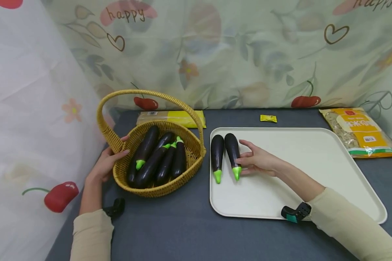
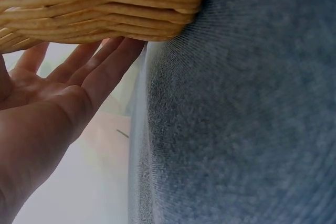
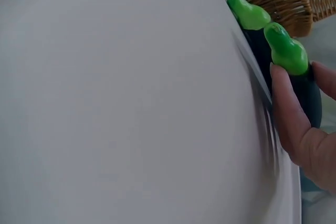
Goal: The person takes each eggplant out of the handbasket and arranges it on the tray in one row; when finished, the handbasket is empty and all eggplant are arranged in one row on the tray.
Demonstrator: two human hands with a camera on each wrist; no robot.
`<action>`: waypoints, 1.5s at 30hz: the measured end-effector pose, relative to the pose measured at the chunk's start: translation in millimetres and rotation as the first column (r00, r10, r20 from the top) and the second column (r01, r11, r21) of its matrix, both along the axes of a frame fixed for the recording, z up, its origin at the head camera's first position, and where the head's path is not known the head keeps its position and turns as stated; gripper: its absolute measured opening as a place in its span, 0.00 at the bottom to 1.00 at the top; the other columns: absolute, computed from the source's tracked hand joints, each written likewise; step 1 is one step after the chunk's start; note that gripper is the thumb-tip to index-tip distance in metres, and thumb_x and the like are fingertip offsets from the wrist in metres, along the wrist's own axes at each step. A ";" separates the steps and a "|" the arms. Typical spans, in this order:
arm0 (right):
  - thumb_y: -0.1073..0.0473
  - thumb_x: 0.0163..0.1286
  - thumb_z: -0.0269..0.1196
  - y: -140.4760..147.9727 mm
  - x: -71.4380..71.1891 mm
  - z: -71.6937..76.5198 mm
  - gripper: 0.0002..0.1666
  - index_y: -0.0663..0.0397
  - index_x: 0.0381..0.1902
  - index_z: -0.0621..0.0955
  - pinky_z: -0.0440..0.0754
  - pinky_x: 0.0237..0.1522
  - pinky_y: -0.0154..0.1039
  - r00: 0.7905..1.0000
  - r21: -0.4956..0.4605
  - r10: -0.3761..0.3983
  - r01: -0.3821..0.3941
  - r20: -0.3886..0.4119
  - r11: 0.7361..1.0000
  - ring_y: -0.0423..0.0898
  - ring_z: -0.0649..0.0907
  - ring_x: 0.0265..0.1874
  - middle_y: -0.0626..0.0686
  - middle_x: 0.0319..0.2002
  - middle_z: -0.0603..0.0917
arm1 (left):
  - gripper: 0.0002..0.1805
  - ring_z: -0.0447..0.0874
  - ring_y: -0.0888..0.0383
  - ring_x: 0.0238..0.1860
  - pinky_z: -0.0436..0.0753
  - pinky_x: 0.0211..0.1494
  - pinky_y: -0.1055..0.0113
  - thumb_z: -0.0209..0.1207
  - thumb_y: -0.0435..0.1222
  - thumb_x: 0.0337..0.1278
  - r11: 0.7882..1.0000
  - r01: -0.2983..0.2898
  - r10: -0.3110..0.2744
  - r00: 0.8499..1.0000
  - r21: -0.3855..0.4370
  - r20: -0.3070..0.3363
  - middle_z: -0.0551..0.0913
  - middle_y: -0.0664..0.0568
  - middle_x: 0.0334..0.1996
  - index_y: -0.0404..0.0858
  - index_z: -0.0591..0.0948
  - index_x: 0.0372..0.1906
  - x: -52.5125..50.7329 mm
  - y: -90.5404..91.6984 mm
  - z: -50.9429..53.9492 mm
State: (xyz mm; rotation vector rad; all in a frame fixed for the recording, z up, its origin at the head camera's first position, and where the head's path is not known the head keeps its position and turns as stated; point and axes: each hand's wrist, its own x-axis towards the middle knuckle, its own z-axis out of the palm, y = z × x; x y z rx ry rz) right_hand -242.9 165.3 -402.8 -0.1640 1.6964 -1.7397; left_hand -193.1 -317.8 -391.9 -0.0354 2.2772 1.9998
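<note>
A wicker basket [image 1: 160,190] with a tall handle holds several dark eggplants [image 1: 150,168] with green stem ends. My left hand [image 1: 107,163] grips its left side by the handle's foot, thumb over the rim; in the left wrist view, the fingers [image 2: 107,74] reach along the woven side. On the left part of a white tray [image 1: 268,203] lie two more eggplants side by side. My right hand [image 1: 256,159] pinches the right-hand eggplant [image 1: 232,146] near its stem end; the left-hand eggplant [image 1: 217,152] lies beside it, untouched.
A yellow and clear packet [image 1: 183,117] lies behind the basket. Behind the tray is a small yellow sachet [image 1: 268,118]. A bag of grain [image 1: 362,132] rests at the tray's far right corner. Patterned curtains [image 1: 196,54] border the grey table [image 1: 170,235] at the back and left.
</note>
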 end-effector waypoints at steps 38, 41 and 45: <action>0.58 0.70 0.60 -20.4 -7.7 7.6 0.40 0.66 0.72 0.54 0.83 0.38 0.40 0.978 0.158 -0.208 0.202 0.021 0.967 0.45 0.84 0.32 0.56 0.39 0.81 | 0.34 0.61 0.52 0.64 0.76 0.48 0.72 0.55 0.35 0.68 0.999 0.002 -0.003 0.999 0.037 0.032 0.53 0.41 0.72 0.43 0.56 0.75 -0.1 -2.6 -1.3; 0.55 0.69 0.62 -22.2 -8.5 7.1 0.43 0.66 0.72 0.54 0.82 0.38 0.40 0.975 0.172 -0.221 0.217 0.009 0.961 0.44 0.84 0.32 0.57 0.39 0.80 | 0.35 0.62 0.53 0.63 0.76 0.49 0.72 0.55 0.35 0.67 0.999 0.002 -0.003 0.999 0.043 0.032 0.54 0.41 0.72 0.43 0.56 0.75 -0.3 -1.9 -0.5; 0.53 0.67 0.64 -24.0 -9.9 8.1 0.44 0.65 0.71 0.56 0.83 0.38 0.40 0.971 0.204 -0.239 0.239 -0.025 0.949 0.44 0.84 0.31 0.57 0.39 0.80 | 0.34 0.65 0.56 0.61 0.77 0.49 0.72 0.56 0.35 0.67 0.999 -0.003 0.002 0.999 0.041 0.032 0.55 0.41 0.70 0.43 0.57 0.74 -0.8 -0.9 0.2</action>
